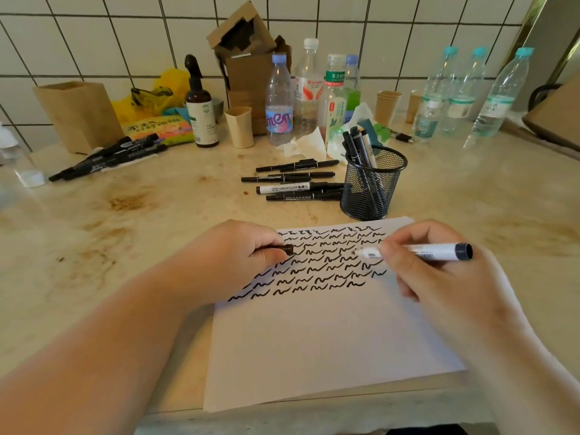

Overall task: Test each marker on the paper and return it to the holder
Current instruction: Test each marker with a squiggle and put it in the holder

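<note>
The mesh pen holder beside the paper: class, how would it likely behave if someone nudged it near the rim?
The mesh pen holder looks light, being thin open wire, so it would probably slide easily on the smooth counter. The markers in it lean to one side and stick out above the rim, so a high push might tip it.

Black wire-mesh metal forms the pen holder [373,183]. Just in front of it lies a smooth, matt white paper sheet [329,334] on a polished, brown-stained beige stone countertop [131,215]. Behind the holder stand clear glossy plastic water bottles [279,102], matt paper cups [240,127], torn brown cardboard boxes [248,54] and glazed white wall tiles [94,36].
</note>
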